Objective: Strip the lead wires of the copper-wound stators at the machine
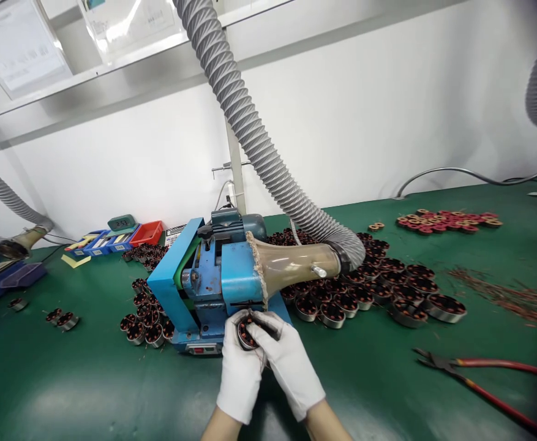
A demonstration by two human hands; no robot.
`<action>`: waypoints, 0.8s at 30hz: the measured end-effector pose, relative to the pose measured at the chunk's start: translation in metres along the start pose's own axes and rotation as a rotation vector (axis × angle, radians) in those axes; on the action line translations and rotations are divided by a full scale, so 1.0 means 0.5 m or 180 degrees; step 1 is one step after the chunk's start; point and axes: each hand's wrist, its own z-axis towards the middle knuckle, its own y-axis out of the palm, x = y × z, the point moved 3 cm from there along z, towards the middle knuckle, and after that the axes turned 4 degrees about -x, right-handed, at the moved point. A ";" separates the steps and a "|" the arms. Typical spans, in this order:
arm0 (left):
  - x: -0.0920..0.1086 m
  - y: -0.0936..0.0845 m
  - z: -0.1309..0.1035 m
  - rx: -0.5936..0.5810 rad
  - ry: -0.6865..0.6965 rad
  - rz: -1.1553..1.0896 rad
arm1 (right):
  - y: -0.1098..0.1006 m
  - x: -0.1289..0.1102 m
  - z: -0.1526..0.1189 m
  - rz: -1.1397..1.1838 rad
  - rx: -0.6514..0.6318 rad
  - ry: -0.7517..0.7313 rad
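Stator, round, metal-rimmed, with dark copper-red windings (partly hidden by gloves). Held just in front of blue machine at near-centre of green desk. Left hand, white-gloved, fingers curled closed around stator's left rim. Right hand, also gloved, fingers pressed over top and right side. Heaps of similar stators right of machine; red-handled pliers near right.

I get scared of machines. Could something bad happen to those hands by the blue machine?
Maybe. Both gloved hands, left hand and right hand, press a wound coil part right against the blue machine, so glove fabric might snag. The pile of coil parts sits close and could get knocked. The red-handled pliers lie open near the right arm.
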 end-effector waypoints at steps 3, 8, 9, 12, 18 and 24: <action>0.004 0.004 0.003 0.0012 0.0007 -0.0015 | -0.001 0.004 0.007 -0.0006 0.0029 -0.0019; 0.011 0.004 -0.006 0.0006 0.0014 0.0035 | 0.003 -0.009 -0.001 -0.0014 0.0042 -0.0053; 0.012 0.000 -0.014 0.0024 -0.0012 0.0116 | 0.004 -0.014 -0.011 -0.0023 0.0024 -0.0055; 0.012 -0.020 -0.048 -0.0063 -0.0105 0.0487 | 0.001 -0.032 -0.051 -0.0017 0.0010 -0.0060; 0.038 -0.046 -0.098 -0.0855 -0.0117 0.0605 | -0.033 -0.025 -0.116 0.0928 -0.0011 0.0397; 0.070 -0.044 -0.108 -0.0757 -0.0918 0.0005 | -0.048 -0.034 -0.147 0.1139 -0.0438 0.0159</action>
